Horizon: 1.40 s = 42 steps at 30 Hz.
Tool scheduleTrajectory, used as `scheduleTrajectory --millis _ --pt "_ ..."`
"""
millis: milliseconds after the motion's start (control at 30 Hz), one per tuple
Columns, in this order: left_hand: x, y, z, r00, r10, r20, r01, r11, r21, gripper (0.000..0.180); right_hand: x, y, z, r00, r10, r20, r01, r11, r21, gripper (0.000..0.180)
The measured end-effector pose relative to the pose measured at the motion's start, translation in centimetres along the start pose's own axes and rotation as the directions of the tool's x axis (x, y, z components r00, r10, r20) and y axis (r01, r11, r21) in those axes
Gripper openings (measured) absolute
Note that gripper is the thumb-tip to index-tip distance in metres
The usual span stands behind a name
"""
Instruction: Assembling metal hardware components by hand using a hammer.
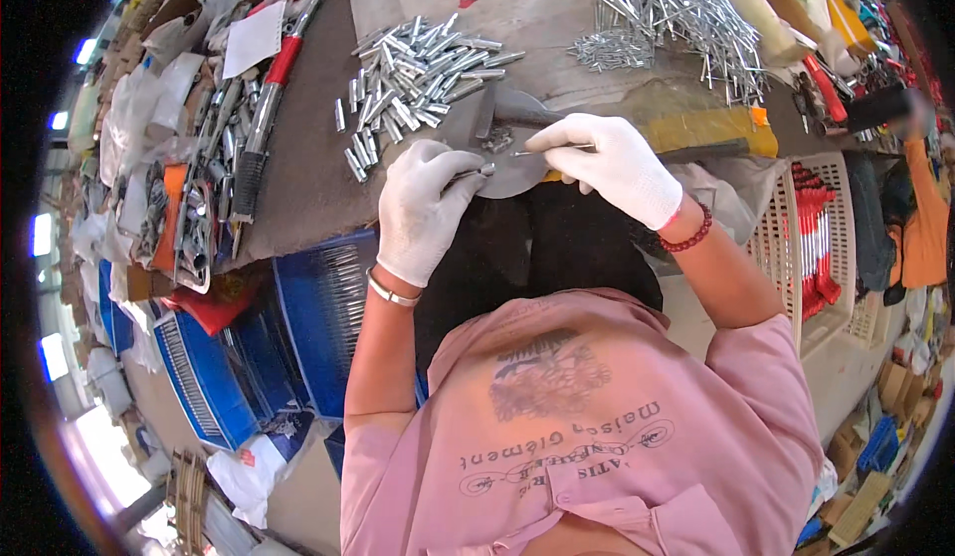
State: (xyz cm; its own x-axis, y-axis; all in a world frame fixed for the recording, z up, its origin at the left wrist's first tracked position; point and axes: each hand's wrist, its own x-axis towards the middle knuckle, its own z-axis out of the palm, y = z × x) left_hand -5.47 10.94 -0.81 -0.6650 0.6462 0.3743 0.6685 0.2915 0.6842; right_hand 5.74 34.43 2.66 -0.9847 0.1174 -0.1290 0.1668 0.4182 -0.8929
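My left hand (423, 203), in a white knit glove, pinches a small shiny metal sleeve (486, 169) with its end showing at the fingertips. Facing it, my right hand (607, 163), gloved too, grips a thin metal pin (525, 153) that points toward the sleeve. A small gap lies between the two parts. Both hands are over a round grey metal plate (512, 180) at the bench edge. On the plate are a few small metal pieces (497, 138) and a dark hammer-like tool (484, 110). Beyond my left hand a loose heap of short metal sleeves (408, 74) spreads out.
Long thin metal pins (676, 9) are piled at the far right, with smaller pins (612, 51) beside them. At left lies a red-and-black handled tool (269, 108) among metal parts. Blue bins (323, 307) stand low left; a white basket (841, 198) holds red-handled tools at right.
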Motion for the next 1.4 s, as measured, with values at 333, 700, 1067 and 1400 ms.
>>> scheduleTrajectory --millis 333,700,1067,1400 --pt "0.0 0.7 -0.4 0.998 -0.038 0.055 0.033 0.996 0.088 0.011 -0.4 0.5 1.6 0.937 -0.301 -0.176 0.14 0.788 -0.6 0.009" --pt "-0.2 0.2 -0.6 0.998 -0.058 -0.002 0.058 0.998 -0.017 0.012 1.1 1.3 3.0 0.838 -0.541 -0.063 0.336 0.605 -0.722 0.006" --pt "-0.5 -0.9 -0.2 0.998 -0.061 0.003 0.061 0.998 -0.026 0.014 1.7 1.8 2.7 0.825 -0.562 0.053 0.421 0.55 -0.721 0.003" --pt "-0.7 -0.8 -0.1 0.999 -0.046 -0.005 0.046 0.997 -0.068 0.016 1.8 2.4 2.9 0.772 -0.633 0.057 0.495 0.543 -0.678 0.008"
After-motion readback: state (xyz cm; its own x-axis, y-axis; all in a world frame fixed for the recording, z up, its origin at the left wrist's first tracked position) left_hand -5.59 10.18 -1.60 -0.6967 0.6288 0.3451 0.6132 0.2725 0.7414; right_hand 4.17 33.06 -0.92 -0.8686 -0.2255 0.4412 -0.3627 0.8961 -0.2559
